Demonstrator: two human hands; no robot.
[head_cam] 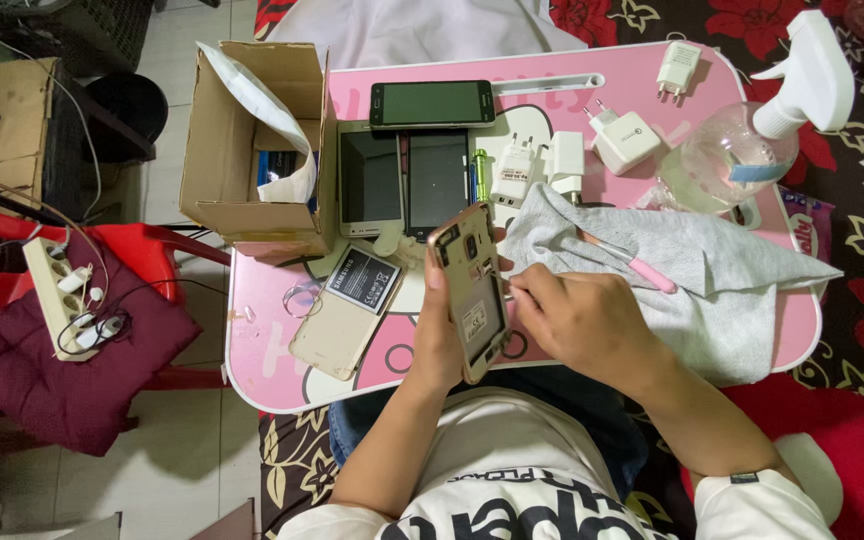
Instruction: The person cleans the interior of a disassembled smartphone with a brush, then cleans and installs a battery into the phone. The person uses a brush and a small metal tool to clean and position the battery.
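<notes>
- My left hand (439, 345) grips a gold smartphone (472, 292), back towards me, just above the near edge of the pink lap table (262, 370).
- Its back is already open: the gold back cover (337, 340) and the black battery (363, 279) lie on the table, left of the phone.
- My right hand (584, 322) is closed, fingertips touching the phone's right edge; whether it pinches anything I cannot tell.
- The pink-handled tool (627, 260) rests unused on the grey cloth (692, 275), right of the phone.
- Nothing is refitted yet, I judge.
</notes>
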